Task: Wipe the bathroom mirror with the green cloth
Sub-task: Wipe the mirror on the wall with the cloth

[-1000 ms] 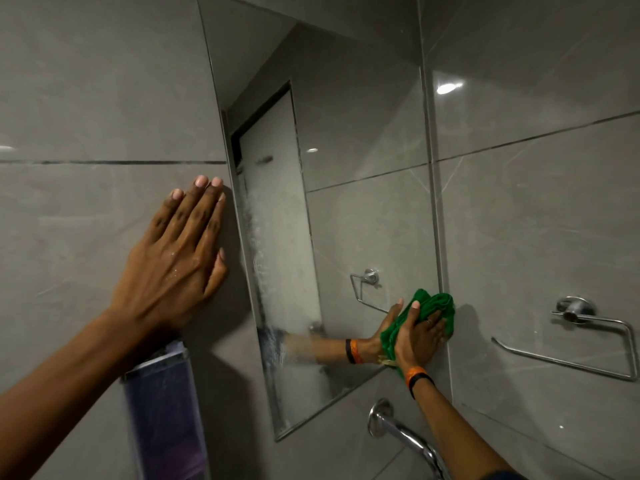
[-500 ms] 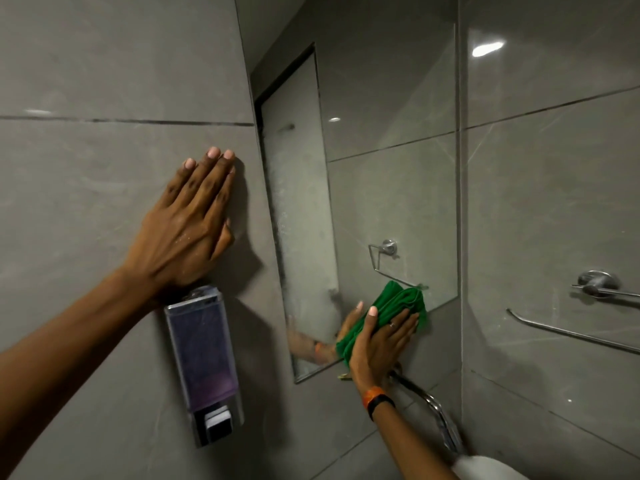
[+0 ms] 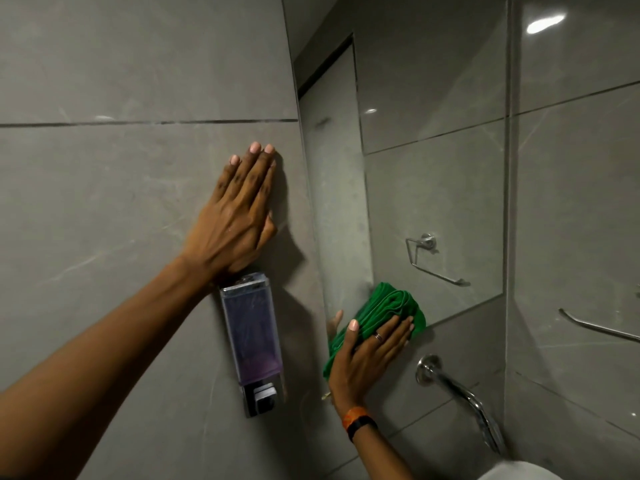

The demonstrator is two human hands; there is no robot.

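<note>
The tall wall mirror [image 3: 433, 174] hangs on the grey tiled wall and reflects the door and a towel ring. A bunched green cloth [image 3: 391, 308] lies against the mirror's bottom left corner. My right hand [image 3: 367, 358] presses flat on the cloth, fingers over its lower part, with an orange and black band at the wrist. My left hand [image 3: 235, 216] rests flat and empty on the tile to the left of the mirror, fingers straight and pointing up.
A clear soap dispenser [image 3: 254, 341] with purple liquid is fixed to the wall just below my left hand. A chrome spout [image 3: 460, 389] juts out under the mirror. A metal towel rail [image 3: 599, 327] is on the right wall. A white basin edge [image 3: 519, 472] shows at the bottom.
My right hand has slid the cloth leftward along the mirror's bottom edge, from the right corner to the left corner. The view has shifted left and down. My left hand has stayed on the tile.
</note>
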